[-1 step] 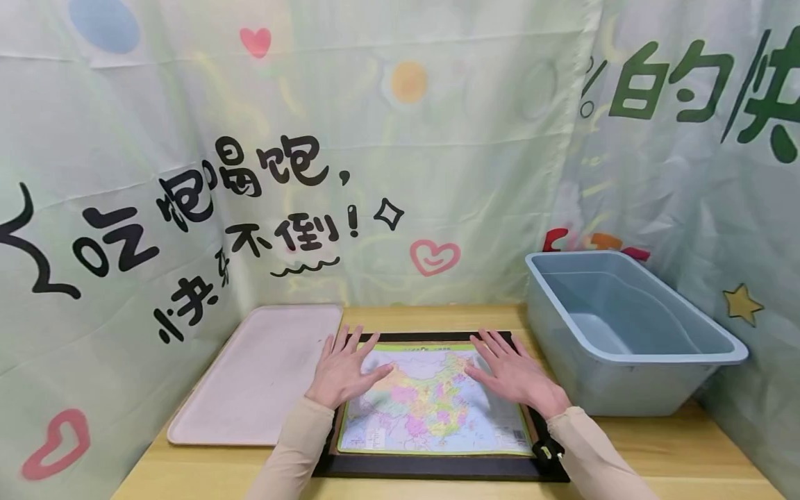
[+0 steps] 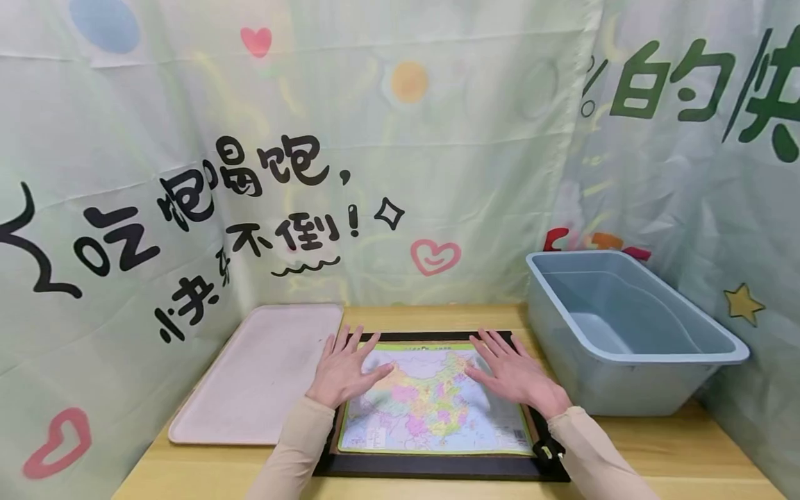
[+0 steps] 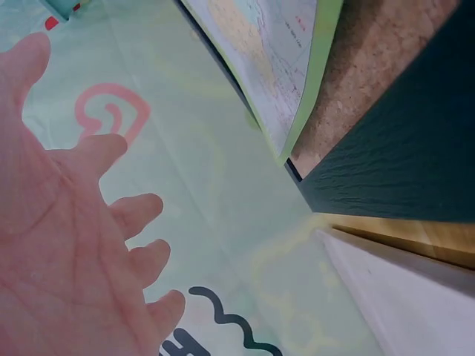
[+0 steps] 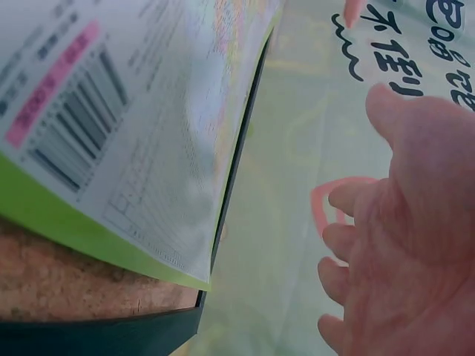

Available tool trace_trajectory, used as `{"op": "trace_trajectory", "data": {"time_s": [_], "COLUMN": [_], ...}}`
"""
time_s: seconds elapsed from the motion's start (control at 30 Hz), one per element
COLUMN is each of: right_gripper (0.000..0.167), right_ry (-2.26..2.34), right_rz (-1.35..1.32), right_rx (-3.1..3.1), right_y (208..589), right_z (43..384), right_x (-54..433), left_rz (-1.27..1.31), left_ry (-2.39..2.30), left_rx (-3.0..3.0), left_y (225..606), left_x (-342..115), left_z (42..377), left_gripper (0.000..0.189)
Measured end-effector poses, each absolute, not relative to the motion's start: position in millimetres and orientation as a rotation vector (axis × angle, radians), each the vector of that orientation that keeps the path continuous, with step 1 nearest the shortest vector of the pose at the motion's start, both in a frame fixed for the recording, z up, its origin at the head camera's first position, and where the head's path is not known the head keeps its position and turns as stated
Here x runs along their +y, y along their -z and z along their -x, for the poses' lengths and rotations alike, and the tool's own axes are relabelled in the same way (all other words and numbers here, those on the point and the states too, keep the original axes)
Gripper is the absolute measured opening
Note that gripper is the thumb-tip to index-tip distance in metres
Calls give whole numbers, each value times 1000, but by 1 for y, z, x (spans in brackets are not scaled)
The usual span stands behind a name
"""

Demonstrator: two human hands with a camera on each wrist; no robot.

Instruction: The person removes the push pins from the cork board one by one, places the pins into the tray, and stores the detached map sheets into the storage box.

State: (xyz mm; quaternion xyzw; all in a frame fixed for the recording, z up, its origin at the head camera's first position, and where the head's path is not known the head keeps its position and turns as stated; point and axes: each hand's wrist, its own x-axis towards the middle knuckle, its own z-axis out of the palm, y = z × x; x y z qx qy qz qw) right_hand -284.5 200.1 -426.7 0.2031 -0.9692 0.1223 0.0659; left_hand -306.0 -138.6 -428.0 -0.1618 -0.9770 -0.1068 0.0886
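A colourful paper map (image 2: 431,406) with a yellow-green border lies on a cork board (image 4: 82,285) inside a black frame (image 2: 437,467). My left hand (image 2: 342,371) is spread over the map's left side, palm down, holding nothing. On the other side my right hand (image 2: 515,375) hangs over the upper right part with its fingers straight. Both wrist views show a gap between palm and map. A barcode (image 4: 78,119) is printed near one corner of the paper. Beside my right sleeve, a small black looped object (image 2: 546,450) sits at the frame's right edge.
To the left, a pale pink tray (image 2: 262,375) lies flat on the wooden table (image 2: 431,316). A deep grey-blue plastic bin (image 2: 625,385) stands at the right. Printed fabric curtains (image 2: 475,173) hang behind and along both sides.
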Motion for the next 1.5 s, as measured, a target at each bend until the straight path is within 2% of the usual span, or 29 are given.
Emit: {"op": "trace_trajectory", "data": {"time_s": [0.5, 0.77, 1.1, 1.5], "right_gripper": [72, 66, 56, 57], "right_ry": [-347, -319, -347, -305], "right_rz": [-642, -847, -1036, -1135], "right_rx": [-2930, -2852, -2832, -2795], "right_y": [420, 419, 436, 462], "right_z": [298, 303, 304, 298], "right_x": [211, 226, 241, 246], "left_rz": [525, 583, 734, 791], "left_ry": [342, 330, 466, 614], "left_rx": [-2834, -2838, -2878, -2942], "left_y": [422, 417, 421, 434], "left_x": [-139, -139, -137, -133], "left_z": [317, 327, 347, 362], "left_gripper": [74, 72, 68, 62]}}
